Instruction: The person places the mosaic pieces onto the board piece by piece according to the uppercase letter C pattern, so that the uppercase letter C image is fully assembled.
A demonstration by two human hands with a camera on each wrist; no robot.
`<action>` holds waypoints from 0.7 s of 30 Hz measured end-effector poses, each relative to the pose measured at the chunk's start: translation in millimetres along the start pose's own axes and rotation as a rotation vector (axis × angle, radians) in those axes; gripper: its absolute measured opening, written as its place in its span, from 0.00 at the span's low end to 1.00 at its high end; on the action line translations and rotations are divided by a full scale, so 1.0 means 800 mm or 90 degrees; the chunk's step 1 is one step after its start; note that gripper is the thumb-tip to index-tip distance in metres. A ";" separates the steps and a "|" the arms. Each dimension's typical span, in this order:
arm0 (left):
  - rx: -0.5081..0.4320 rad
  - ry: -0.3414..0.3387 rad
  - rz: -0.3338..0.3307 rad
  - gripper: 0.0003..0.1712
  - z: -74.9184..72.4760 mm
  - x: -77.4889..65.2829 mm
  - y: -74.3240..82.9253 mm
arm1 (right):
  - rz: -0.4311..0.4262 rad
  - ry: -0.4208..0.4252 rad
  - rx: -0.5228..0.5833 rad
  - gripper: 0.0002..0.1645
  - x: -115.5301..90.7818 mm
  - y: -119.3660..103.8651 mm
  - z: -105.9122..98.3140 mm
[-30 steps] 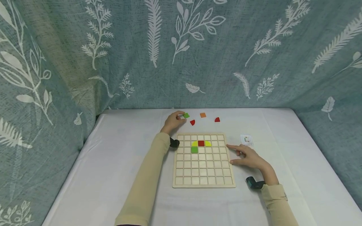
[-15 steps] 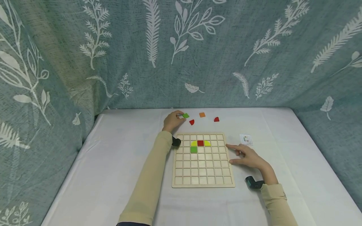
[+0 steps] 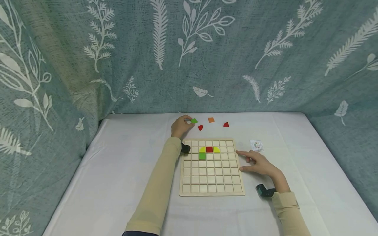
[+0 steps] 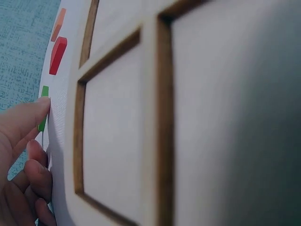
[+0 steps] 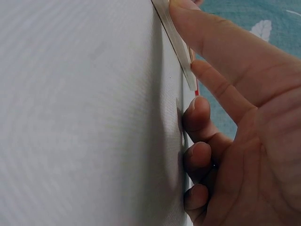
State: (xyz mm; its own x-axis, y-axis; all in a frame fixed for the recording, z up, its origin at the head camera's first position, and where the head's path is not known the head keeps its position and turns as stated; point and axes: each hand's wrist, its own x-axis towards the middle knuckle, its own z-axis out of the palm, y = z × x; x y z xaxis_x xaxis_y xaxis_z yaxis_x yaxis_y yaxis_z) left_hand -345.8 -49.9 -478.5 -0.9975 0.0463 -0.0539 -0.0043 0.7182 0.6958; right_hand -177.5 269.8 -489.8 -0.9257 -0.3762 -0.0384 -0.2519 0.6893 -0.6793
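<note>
Beyond the far left corner of the wooden grid board (image 3: 195, 188), my left hand (image 3: 179, 127) pinches a green square tile (image 3: 193, 121) between thumb and index finger. The left wrist view shows the thumb over part of that green tile (image 4: 45, 92). Set in the board are a red square (image 3: 209, 149), two yellow rounded tiles (image 3: 216, 149) on either side of it, and a green square (image 3: 202, 156). My right hand (image 3: 257, 163) touches the board's right edge with extended thumb and index finger. Its other fingers are bent, as the right wrist view shows.
Behind the board lie two red quarter-round tiles (image 3: 226, 125) and an orange square tile (image 3: 211, 120). A small printed pattern card (image 3: 257, 146) lies right of the board. The white-covered table (image 3: 118, 164) meets a leaf-patterned curtain (image 3: 218, 82) at the back.
My left forearm and wrist have shifted slightly to the right, while the fingers stay at the green tile. The right hand keeps its place at the board's edge.
</note>
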 end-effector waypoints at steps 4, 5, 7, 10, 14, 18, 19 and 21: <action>-0.009 -0.002 -0.003 0.16 0.000 -0.001 -0.001 | 0.007 -0.002 -0.005 0.42 0.001 0.000 -0.001; -0.014 -0.003 -0.003 0.16 0.000 -0.001 -0.001 | 0.008 -0.002 -0.006 0.42 0.001 0.000 -0.001; -0.022 -0.004 0.001 0.16 0.000 -0.002 -0.002 | 0.008 -0.005 -0.008 0.42 0.001 0.000 -0.001; -0.031 -0.006 0.007 0.16 0.000 -0.003 -0.005 | 0.007 -0.006 -0.008 0.42 0.002 0.000 0.000; -0.030 -0.013 0.015 0.16 0.000 -0.004 -0.007 | 0.008 -0.006 -0.004 0.42 0.001 0.000 0.000; -0.025 -0.016 0.025 0.16 -0.001 -0.005 -0.007 | 0.007 -0.006 -0.002 0.42 0.001 0.000 -0.001; -0.024 -0.016 0.028 0.16 -0.001 -0.005 -0.007 | 0.007 -0.007 -0.002 0.42 0.001 0.000 -0.001; -0.025 -0.015 0.035 0.16 -0.002 -0.007 -0.007 | 0.007 -0.007 -0.002 0.42 0.001 0.000 -0.001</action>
State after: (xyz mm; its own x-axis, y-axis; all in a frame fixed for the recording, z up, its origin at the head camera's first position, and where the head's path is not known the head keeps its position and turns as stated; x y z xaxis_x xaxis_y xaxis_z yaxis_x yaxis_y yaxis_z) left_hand -340.5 -55.6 -480.8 -0.9943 0.1020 -0.0310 0.0478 0.6866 0.7255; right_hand -178.3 269.8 -489.2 -0.9251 -0.3758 -0.0539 -0.2430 0.6952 -0.6765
